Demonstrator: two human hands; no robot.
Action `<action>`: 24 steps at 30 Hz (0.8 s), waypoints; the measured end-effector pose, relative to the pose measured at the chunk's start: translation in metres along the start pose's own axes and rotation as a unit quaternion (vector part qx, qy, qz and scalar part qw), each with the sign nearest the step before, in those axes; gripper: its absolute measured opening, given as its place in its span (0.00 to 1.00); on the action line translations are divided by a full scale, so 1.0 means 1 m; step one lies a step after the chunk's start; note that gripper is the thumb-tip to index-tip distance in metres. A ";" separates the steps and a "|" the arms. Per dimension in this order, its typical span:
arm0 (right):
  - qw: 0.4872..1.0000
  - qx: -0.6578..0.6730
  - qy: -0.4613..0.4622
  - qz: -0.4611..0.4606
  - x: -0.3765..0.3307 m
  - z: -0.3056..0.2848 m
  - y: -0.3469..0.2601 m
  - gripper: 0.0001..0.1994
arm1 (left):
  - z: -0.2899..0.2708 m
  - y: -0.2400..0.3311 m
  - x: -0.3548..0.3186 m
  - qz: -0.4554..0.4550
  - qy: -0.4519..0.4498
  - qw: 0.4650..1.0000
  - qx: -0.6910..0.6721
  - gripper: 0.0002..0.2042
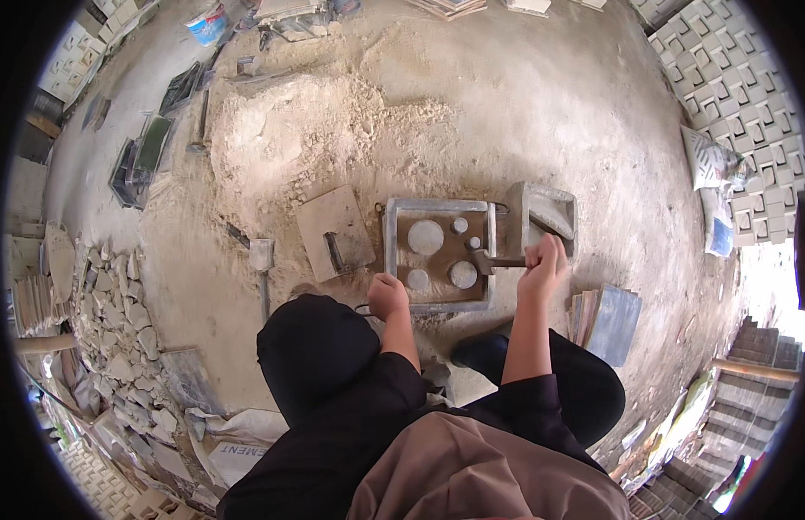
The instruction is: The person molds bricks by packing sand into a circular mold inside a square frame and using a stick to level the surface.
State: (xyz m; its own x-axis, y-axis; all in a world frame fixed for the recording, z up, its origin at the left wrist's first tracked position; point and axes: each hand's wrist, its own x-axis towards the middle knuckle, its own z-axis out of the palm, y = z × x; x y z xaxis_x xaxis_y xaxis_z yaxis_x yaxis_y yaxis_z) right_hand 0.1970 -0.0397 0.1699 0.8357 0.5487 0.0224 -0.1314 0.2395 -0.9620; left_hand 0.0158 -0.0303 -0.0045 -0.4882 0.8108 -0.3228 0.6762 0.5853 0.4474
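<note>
In front of me lies a square grey mould frame (437, 307) with several round discs standing inside it, the largest disc (426, 237) toward the back left. My left hand (387, 296) is closed over the frame's near left side. In a fist, my right hand (544, 258) grips the handle of a hammer-like tool (505, 263). The tool's dark head rests at or just above the frame's right side, beside the smaller discs; whether it touches cannot be told. A grey box-shaped tray (517, 218) stands right of the frame, just beyond my right hand.
Left of the frame lies a flat board (322, 221) with a dark-handled float on it. A small shovel (261, 253) lies farther left, near broken stone (116, 321). Loose sand (281, 130) is heaped beyond. Thin plates (617, 325) stack by my right knee; sacks (714, 191) lean far right.
</note>
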 end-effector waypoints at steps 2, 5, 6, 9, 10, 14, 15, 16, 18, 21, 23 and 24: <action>0.986 0.028 -0.160 0.047 0.006 -0.013 -0.001 0.15 | 0.001 0.003 0.002 -0.004 0.008 1.000 -0.007 0.17; 0.953 0.039 -0.296 0.051 0.016 -0.023 -0.015 0.16 | 0.000 0.005 0.002 -0.016 -0.004 1.000 0.003 0.17; 0.960 0.054 -0.271 0.035 0.014 -0.023 -0.015 0.17 | 0.000 0.004 0.000 -0.015 -0.006 1.000 0.001 0.16; 0.983 0.073 -0.168 -0.008 0.005 -0.014 -0.011 0.21 | 0.001 0.008 0.001 -0.003 0.009 1.000 -0.009 0.16; 0.990 0.053 -0.130 -0.007 0.005 -0.009 -0.005 0.22 | 0.004 0.008 0.003 0.004 0.019 1.000 -0.011 0.16; 0.998 0.041 -0.056 -0.003 0.014 -0.010 -0.001 0.23 | 0.003 0.000 0.005 -0.008 -0.005 1.000 0.007 0.17; 0.998 0.037 -0.044 0.003 0.019 -0.013 -0.002 0.23 | 0.003 0.001 0.006 -0.018 -0.019 1.000 0.014 0.17; 0.998 0.044 -0.049 -0.007 0.016 -0.014 -0.010 0.23 | -0.010 0.006 0.001 -0.029 -0.051 0.998 0.002 0.20; 0.999 0.029 0.003 -0.014 0.019 -0.004 -0.018 0.24 | -0.001 0.008 0.002 -0.017 -0.029 0.999 -0.014 0.20; 0.999 0.015 0.030 -0.010 0.026 -0.008 -0.004 0.24 | 0.004 0.001 0.003 -0.004 -0.004 1.000 -0.006 0.18; 0.999 0.017 0.037 0.001 0.028 0.000 -0.010 0.24 | 0.001 0.004 0.002 -0.004 -0.001 1.000 0.001 0.16; 0.999 0.029 0.037 0.004 0.027 0.000 -0.014 0.24 | -0.001 0.004 0.000 -0.005 -0.006 1.000 0.004 0.16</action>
State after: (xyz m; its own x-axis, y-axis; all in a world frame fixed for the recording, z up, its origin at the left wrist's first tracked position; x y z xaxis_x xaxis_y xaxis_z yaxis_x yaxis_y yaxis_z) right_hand 0.2216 -0.0283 0.1839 0.8710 0.4913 -0.0077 -0.1678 0.2826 -0.9444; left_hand 0.0182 -0.0274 -0.0018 -0.4876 0.8053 -0.3373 0.6766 0.5927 0.4370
